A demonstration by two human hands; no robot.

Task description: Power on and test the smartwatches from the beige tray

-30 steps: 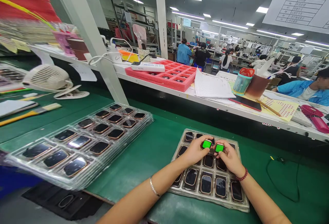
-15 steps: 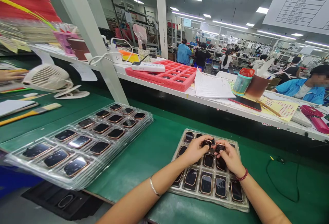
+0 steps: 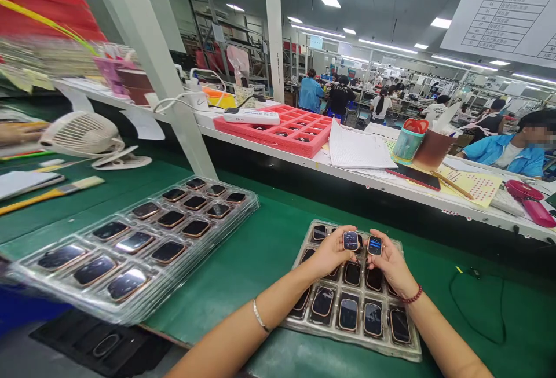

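Note:
Both hands are raised over a clear plastic tray (image 3: 354,333) of smartwatch bodies with dark screens. My left hand (image 3: 332,253) is closed around one smartwatch (image 3: 350,241), whose screen glows with pale marks. In my right hand (image 3: 390,265), another smartwatch (image 3: 374,245) is gripped at its edges, showing blue bands on its lit screen. The two watches are held side by side, slightly apart, screens facing me. Below them several strapless watches, such as one smartwatch (image 3: 348,313), lie in the tray's pockets. My hands hide part of the tray's upper rows.
A stack of clear trays (image 3: 174,276) filled with watches lies to the left. Behind it stand a white fan (image 3: 82,133) and a brush (image 3: 56,193). A shelf across the back bears a red foam tray (image 3: 299,145) and papers (image 3: 360,146). A black cable (image 3: 478,331) lies right.
The screens of both held watches were dark and are now lit. My hands have tilted the watches to face me more, with a wider gap between them.

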